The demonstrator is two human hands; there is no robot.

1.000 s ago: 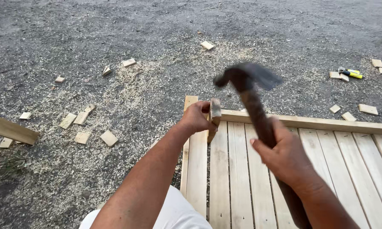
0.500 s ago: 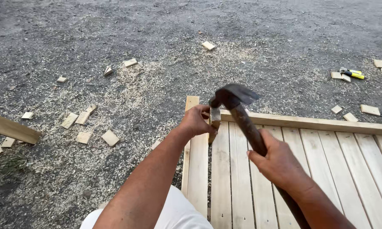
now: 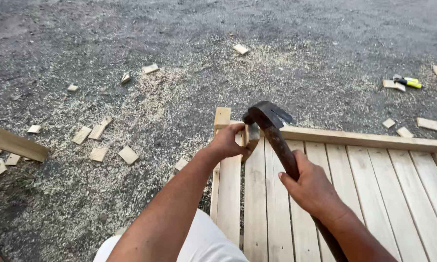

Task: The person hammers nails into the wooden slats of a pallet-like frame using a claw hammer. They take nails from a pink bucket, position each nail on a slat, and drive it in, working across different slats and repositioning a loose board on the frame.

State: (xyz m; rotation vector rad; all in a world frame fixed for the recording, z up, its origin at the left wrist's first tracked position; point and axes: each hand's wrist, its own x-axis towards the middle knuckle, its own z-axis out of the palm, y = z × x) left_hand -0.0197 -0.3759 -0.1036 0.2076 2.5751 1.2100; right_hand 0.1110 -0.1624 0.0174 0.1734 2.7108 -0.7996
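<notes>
My right hand (image 3: 314, 187) grips the wooden handle of a dark claw hammer (image 3: 267, 115). Its head is down against the top of a small wooden block (image 3: 252, 137). My left hand (image 3: 229, 141) pinches that block upright between two slats near the corner of a pale slatted wooden panel (image 3: 373, 194). The panel has a rail along its far edge and a short post end (image 3: 222, 117) at the corner.
Gravel ground strewn with sawdust and several small wood offcuts (image 3: 98, 154) lies to the left. A longer board (image 3: 15, 142) pokes in at the left edge. A yellow and black hand tool (image 3: 406, 82) lies at the far right among more offcuts.
The hammer has swung down from a raised position onto the block. My left hand has stayed on the block at the panel's corner.
</notes>
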